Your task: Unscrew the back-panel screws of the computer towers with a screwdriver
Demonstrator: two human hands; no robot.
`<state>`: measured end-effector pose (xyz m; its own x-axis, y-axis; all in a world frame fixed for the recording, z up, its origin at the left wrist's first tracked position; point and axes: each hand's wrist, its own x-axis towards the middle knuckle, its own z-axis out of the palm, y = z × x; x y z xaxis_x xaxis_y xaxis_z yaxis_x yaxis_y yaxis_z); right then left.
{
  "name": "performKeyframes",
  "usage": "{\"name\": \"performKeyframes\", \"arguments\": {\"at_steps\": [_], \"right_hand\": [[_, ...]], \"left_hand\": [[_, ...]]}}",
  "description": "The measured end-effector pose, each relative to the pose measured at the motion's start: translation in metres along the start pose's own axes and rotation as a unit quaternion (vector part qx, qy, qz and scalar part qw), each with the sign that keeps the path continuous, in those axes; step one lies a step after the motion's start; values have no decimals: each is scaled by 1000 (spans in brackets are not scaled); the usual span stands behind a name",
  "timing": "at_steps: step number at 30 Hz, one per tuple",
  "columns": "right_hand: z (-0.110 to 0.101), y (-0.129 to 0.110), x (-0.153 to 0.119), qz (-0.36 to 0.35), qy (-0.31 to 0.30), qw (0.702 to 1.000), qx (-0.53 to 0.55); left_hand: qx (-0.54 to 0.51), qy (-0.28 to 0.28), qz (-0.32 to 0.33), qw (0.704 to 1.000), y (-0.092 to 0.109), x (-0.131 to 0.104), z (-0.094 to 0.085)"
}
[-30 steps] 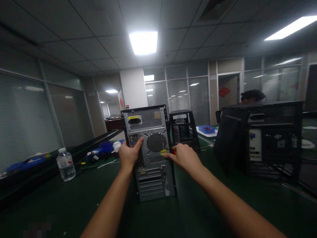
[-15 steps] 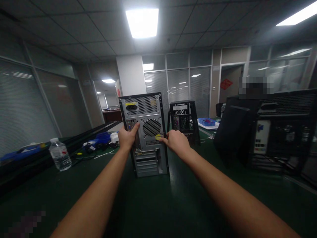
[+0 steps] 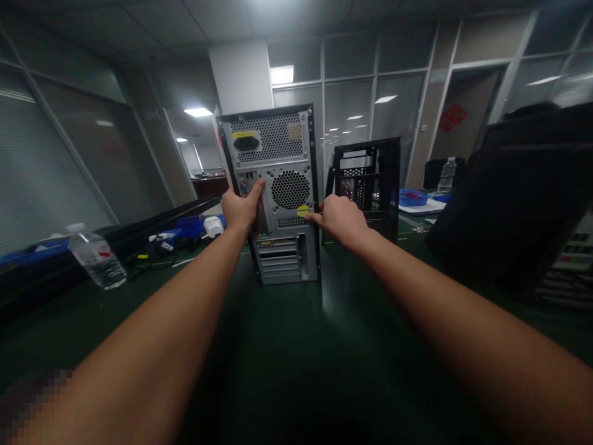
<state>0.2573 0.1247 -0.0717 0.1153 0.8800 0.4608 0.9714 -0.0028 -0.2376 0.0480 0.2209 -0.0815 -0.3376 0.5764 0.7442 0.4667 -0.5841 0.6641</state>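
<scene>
A computer case [image 3: 282,241] stands upright on the green table [image 3: 287,334], its back panel with power socket, round fan grille and slot covers turned toward me. My left hand [image 3: 241,207] grips its left edge, thumb on the metal beside the ports and the other fingers hidden round the side. On the right edge my right hand [image 3: 340,216] is closed, thumb on the back panel near the yellow sticker [image 3: 302,211]; the curled fingers lie along the side, mostly out of sight.
An open black case frame [image 3: 389,185] stands behind at right. Large dark computer parts [image 3: 504,216] fill the right side. A water bottle [image 3: 98,256] stands at left near blue items and cables [image 3: 185,228]. Farther back are a blue tray [image 3: 413,197] and another bottle [image 3: 447,175].
My view has tilted down and come closer, so the case appears larger and higher. Both hands keep their places on its edges.
</scene>
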Motion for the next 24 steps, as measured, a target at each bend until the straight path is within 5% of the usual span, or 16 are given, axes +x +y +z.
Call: {"name": "performKeyframes", "arguments": {"at_steps": [17, 21, 24], "right_hand": [[39, 4, 70, 12, 30, 999, 6], [52, 0, 89, 22, 36, 999, -1], [64, -5, 103, 19, 47, 999, -5]], "left_hand": [[7, 13, 0, 1000, -35, 37, 47], [-27, -29, -6, 999, -48, 52, 60], [-44, -121, -23, 991, -58, 69, 62]]}}
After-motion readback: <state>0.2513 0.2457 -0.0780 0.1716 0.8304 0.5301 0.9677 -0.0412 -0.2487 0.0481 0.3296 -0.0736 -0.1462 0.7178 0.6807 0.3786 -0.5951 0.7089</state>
